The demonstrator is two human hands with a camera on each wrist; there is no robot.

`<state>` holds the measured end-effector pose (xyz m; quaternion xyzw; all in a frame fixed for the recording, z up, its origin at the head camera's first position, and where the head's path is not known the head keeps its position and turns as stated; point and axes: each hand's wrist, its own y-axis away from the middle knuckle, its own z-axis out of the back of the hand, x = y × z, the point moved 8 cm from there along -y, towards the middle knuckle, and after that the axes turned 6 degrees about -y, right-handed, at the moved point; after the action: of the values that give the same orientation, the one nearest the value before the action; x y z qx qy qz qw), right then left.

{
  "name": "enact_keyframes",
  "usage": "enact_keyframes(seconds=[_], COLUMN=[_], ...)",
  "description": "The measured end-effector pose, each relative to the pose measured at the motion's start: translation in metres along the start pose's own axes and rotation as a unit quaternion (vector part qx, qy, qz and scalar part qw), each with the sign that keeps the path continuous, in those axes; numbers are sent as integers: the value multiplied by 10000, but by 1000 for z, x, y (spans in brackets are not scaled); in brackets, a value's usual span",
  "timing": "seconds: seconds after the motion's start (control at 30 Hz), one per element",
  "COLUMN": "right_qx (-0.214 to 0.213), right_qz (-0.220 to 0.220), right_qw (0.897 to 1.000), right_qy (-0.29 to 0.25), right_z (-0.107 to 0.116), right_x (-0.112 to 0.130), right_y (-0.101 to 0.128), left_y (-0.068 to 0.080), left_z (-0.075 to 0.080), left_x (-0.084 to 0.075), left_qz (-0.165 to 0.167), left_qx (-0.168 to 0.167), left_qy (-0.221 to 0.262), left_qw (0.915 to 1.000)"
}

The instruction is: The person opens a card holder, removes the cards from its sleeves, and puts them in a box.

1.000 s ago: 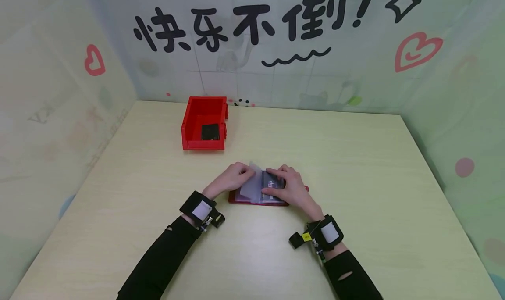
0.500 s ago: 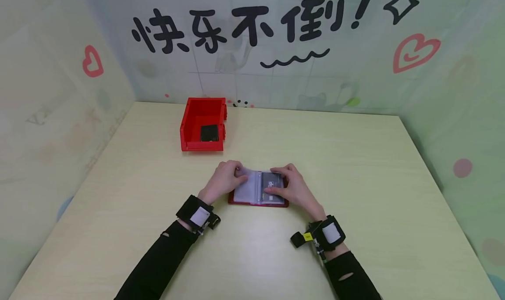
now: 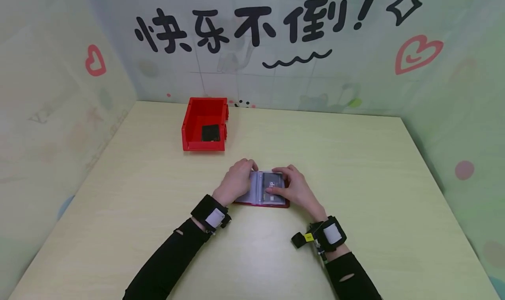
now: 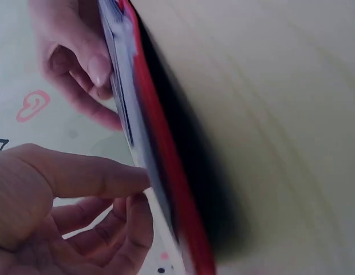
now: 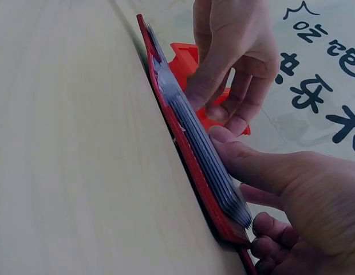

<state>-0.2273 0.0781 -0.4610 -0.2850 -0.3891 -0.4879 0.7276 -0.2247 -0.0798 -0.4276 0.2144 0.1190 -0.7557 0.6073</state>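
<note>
Change: since half a second ago, my left hand (image 3: 238,181) has slid rightward onto the left page of the card holder (image 3: 263,194).
Left grip: curled fingers and thumb rest on the clear sleeves, pressing them flat; nothing is pinched.
Right grip: my right hand (image 3: 291,188) pinches the right page, thumb on the dark card (image 3: 274,188).
Card holder: open on the table (image 3: 355,194), between both grips.
Head view only: red bin (image 3: 204,123) well beyond my left grip, a dark thing inside.
Wrist views only: stacked sleeves (image 5: 196,150) edge-on above the red cover (image 4: 166,166).
</note>
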Motion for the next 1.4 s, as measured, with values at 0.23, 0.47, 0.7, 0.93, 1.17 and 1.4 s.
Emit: enact_keyframes(seconds=[0.23,0.47,0.7,0.93,1.17,1.4], right_qx=[-9,-46,-108,-86,-103,-208], right_qz=[108,148,210,170,161,83], right_qw=[9999,9999,9997,9998,9998,9996], right_qy=[-6,41,-16,33,80,150], right_z=[0,5,6,5,5,5], right_x=[0,0,1,1,4,2], right_y=[0,0,0,0,1,0], left_y=[-8,-12,-15,-19,-24,-24], left_z=[-15,-14,-17,-20,-21,-23], left_x=[1,0,4,8,7,6], left_qz=[-318,-286,165,535,601,698], left_qx=[32,213,517,661,847,991], left_qy=[691,1035,1402,1546,1323,1252], left_qw=[9971,9940,9886,9843,9857,9847])
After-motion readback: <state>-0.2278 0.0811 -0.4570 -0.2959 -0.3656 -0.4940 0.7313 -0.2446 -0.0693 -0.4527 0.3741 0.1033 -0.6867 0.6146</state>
